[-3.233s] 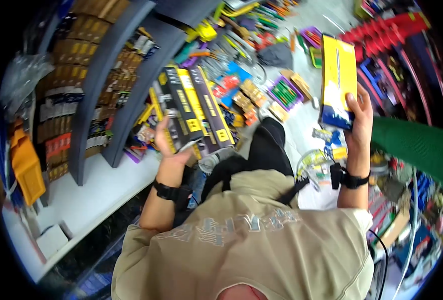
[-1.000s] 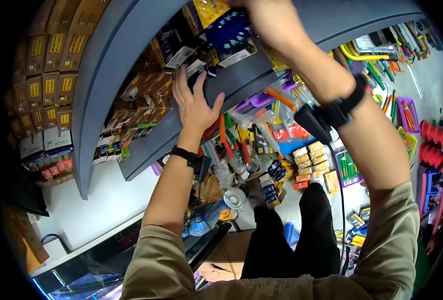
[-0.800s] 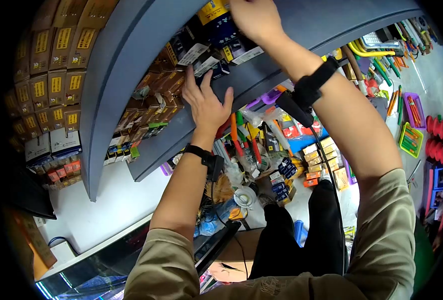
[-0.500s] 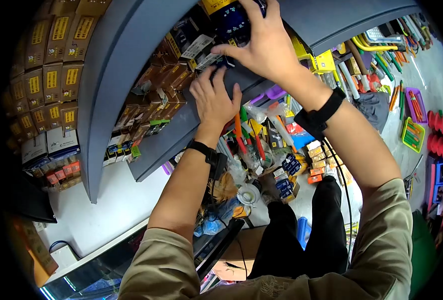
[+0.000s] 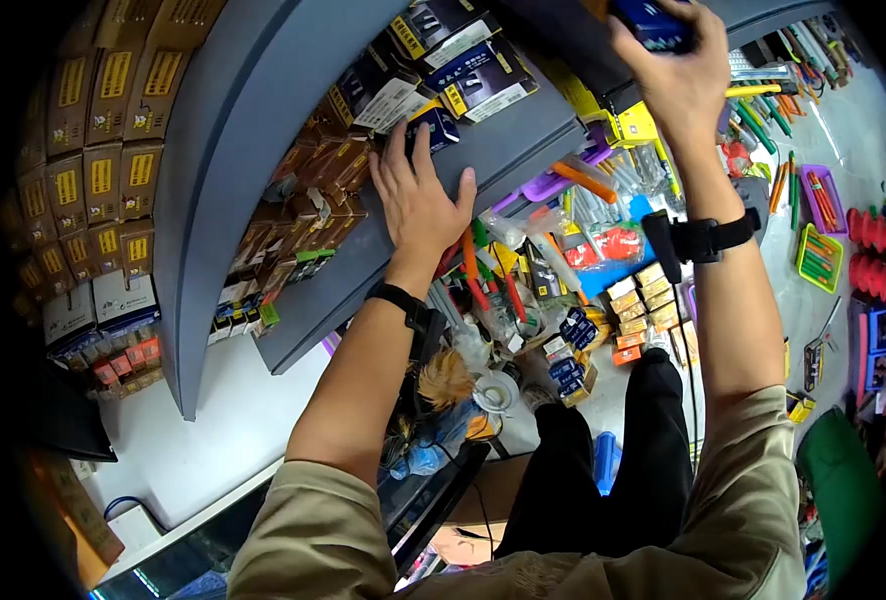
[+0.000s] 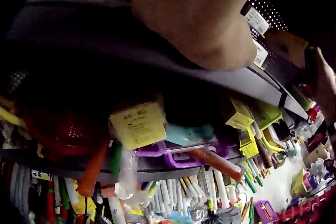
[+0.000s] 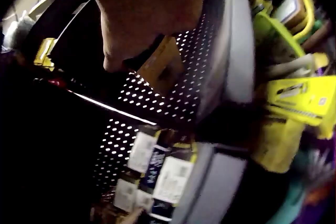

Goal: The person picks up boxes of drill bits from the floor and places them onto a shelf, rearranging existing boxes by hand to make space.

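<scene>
In the head view my right hand (image 5: 678, 80) grips a small dark blue box (image 5: 653, 24) at the top, thumb on one side and fingers on the other. The right wrist view shows a brown cardboard face (image 7: 161, 66) beyond that hand. My left hand (image 5: 421, 205) reaches to the grey shelf (image 5: 523, 150), its fingers extended against another small blue box (image 5: 433, 129). Beside that box stand dark boxes with white labels, among them a blue and yellow one (image 5: 488, 82). In the left wrist view, the left hand (image 6: 210, 29) hides most of what its fingertips touch.
Brown boxes with yellow labels (image 5: 115, 75) are stacked left of the grey upright (image 5: 188, 220). Below the shelf lie bagged tools, orange handles (image 5: 585, 182) and small tan boxes (image 5: 653, 300). Purple (image 5: 821, 190) and green (image 5: 820, 262) trays sit on the floor at right.
The long boxes held 3.2 s ago are out of my hands. Over the last half second my right hand has moved right, away from the shelf boxes, carrying a blue box. My left hand stays nearly in place.
</scene>
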{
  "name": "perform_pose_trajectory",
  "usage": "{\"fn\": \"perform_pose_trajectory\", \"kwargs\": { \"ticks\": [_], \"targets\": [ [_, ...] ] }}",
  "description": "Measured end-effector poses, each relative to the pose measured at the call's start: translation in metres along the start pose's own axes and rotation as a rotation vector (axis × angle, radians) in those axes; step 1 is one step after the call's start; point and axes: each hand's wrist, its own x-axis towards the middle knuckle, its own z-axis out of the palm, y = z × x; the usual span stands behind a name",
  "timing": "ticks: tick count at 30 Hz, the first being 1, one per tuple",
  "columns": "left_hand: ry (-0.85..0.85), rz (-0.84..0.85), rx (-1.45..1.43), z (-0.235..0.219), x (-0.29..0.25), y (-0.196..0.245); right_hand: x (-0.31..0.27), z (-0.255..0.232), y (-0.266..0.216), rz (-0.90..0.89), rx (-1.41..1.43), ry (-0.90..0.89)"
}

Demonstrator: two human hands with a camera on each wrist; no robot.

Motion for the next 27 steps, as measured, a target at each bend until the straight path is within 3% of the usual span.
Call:
{"fn": "perform_pose_trajectory", "kwargs": {
  "ticks": [3, 4, 5, 6, 7, 9, 11, 13, 17, 20, 25, 27],
  "targets": [
    [0.006, 0.032, 0.011, 0.001, -0.009, -0.001, -0.005, -0.008, 0.074, -0.158, -0.131, -0.033],
    [0.018, 0.049, -0.005, 0.003, -0.01, -0.002, -0.006, -0.011, 0.073, -0.217, -0.164, -0.093],
    [0.02, 0.051, -0.006, 0.005, -0.012, -0.003, -0.011, -0.01, 0.072, -0.133, -0.162, -0.173],
    [0.028, 0.033, -0.04, 0.008, -0.014, -0.005, -0.016, -0.01, 0.07, -0.24, -0.43, -0.121],
    [0.032, 0.015, -0.075, 0.009, -0.016, -0.007, -0.021, -0.008, 0.037, -0.343, -0.699, -0.069],
    [0.05, -0.005, -0.112, 0.011, -0.02, -0.01, -0.042, 0.01, -0.013, -0.274, -0.347, -0.172],
    [0.087, -0.018, -0.151, 0.011, -0.014, -0.011, -0.07, 0.036, -0.054, -0.355, -0.207, -0.406],
    [0.092, -0.062, -0.184, 0.007, -0.013, -0.01, -0.101, 0.067, -0.067, -0.371, -0.193, -0.507],
    [0.09, -0.043, -0.202, 0.006, -0.012, -0.008, -0.107, 0.093, -0.076, -0.383, -0.245, -0.422],
    [0.054, -0.032, -0.272, 0.006, -0.01, -0.006, -0.103, 0.1, -0.073, -0.292, -0.296, -0.361],
    [0.062, -0.034, -0.262, 0.005, -0.01, -0.003, -0.097, 0.099, -0.072, -0.252, -0.295, -0.357],
    [0.093, -0.023, -0.233, 0.007, -0.006, -0.004, -0.095, 0.103, -0.064, -0.16, -0.134, -0.412]
  ]
}}
